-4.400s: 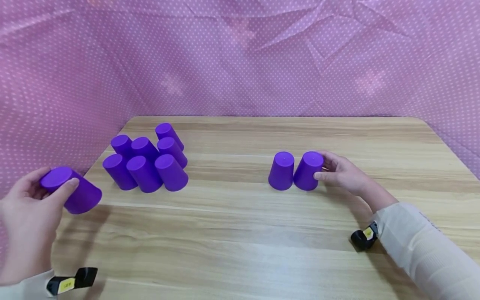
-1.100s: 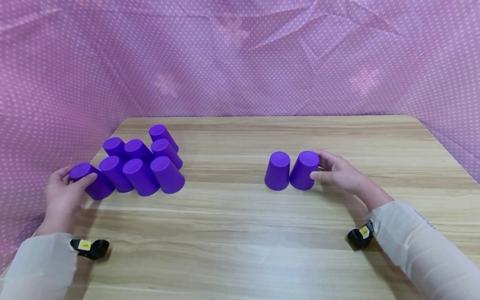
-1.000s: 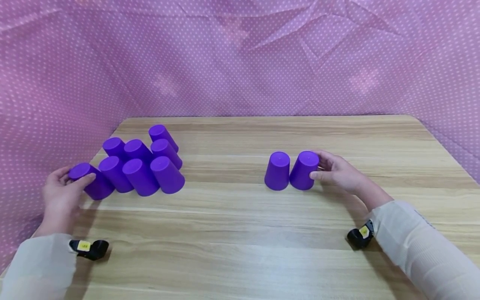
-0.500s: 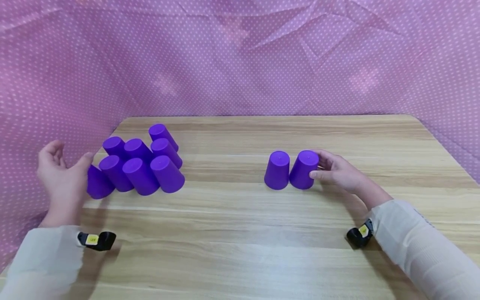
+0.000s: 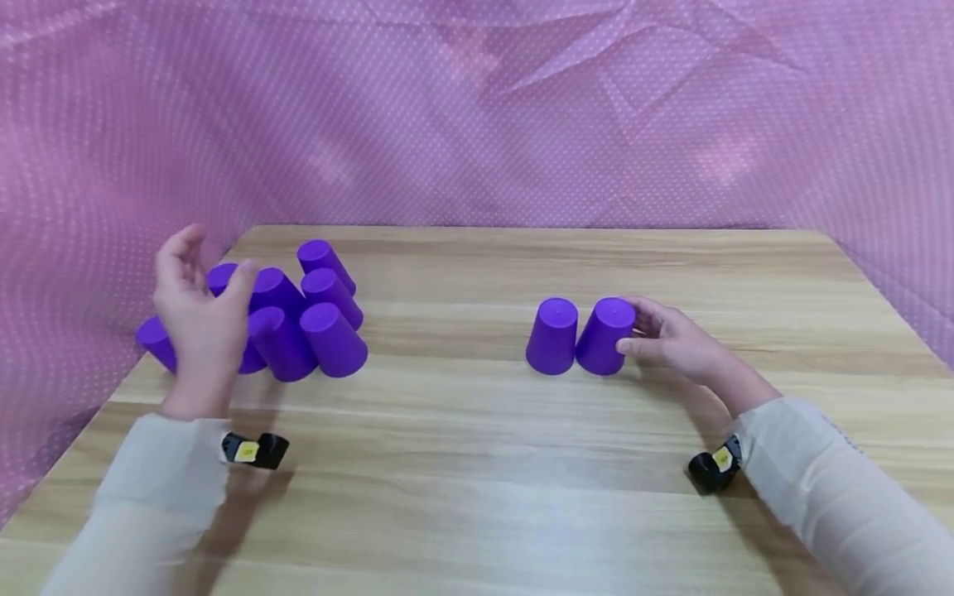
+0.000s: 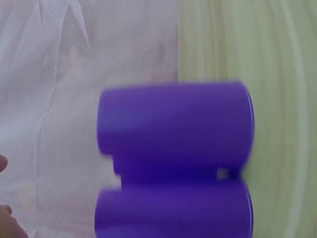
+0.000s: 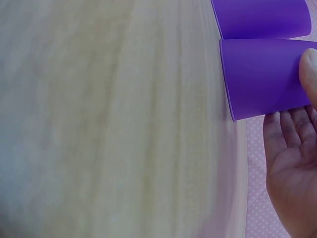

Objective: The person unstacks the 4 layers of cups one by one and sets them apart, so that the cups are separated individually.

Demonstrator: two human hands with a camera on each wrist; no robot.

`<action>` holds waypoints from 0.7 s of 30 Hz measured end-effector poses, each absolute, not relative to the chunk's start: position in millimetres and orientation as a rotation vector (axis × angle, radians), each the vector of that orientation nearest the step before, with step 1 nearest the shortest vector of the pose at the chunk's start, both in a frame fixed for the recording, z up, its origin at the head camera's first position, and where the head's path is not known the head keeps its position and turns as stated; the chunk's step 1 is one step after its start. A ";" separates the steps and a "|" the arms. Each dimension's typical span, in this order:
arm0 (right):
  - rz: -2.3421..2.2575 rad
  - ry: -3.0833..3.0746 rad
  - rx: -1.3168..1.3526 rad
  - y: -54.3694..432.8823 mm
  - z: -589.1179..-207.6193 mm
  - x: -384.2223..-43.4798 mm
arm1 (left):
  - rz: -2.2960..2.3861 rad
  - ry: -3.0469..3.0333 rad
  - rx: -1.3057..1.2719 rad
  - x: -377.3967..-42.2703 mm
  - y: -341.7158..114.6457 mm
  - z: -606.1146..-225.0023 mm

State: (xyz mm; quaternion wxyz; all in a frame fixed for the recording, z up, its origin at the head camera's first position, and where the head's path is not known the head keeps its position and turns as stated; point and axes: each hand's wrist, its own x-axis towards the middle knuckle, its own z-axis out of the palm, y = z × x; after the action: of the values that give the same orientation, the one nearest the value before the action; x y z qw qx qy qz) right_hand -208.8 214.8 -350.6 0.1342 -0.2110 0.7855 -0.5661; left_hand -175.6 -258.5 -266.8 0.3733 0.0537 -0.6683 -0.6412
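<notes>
My right hand (image 5: 674,341) grips an upside-down purple cup (image 5: 602,343) between thumb and fingers near its closed end. A second upside-down cup (image 5: 551,341) stands right beside it on the left. In the right wrist view the thumb lies on the held cup (image 7: 262,77). My left hand (image 5: 203,327) is raised over the left group of cups, fingers loosely bent, holding nothing. It hides part of the front row, where one cup (image 5: 155,341) shows to its left and another (image 5: 335,341) at the right end. In the left wrist view two blurred cups (image 6: 176,124) fill the middle.
The left group has several upside-down cups in rows, with one cup (image 5: 326,265) at the far back. They stand on a wooden table (image 5: 462,463). Pink dotted cloth (image 5: 477,116) hangs behind and around it. A black wrist camera (image 5: 257,451) sits on the left sleeve.
My left hand set its cup at the left end of the front row, let go, then rose and moved right over the group. The right hand has kept its hold on its cup.
</notes>
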 end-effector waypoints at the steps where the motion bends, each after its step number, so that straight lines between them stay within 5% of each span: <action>1: -1.636 2.280 -0.609 215.0 -350.4 -208.8 | -1.631 -1.730 0.122 -177.2 -253.0 -266.0; 21: -1.592 2.305 -0.611 217.3 -347.4 -209.7 | -1.529 -2.171 -0.609 -185.1 -88.3 -288.5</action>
State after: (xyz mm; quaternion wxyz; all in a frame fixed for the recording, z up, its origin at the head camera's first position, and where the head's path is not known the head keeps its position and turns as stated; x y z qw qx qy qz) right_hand -209.7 217.3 -347.4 0.1370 -0.2111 0.7964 -0.5500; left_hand -185.1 -88.3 -288.5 0.2071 -0.2188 -0.7797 -0.5489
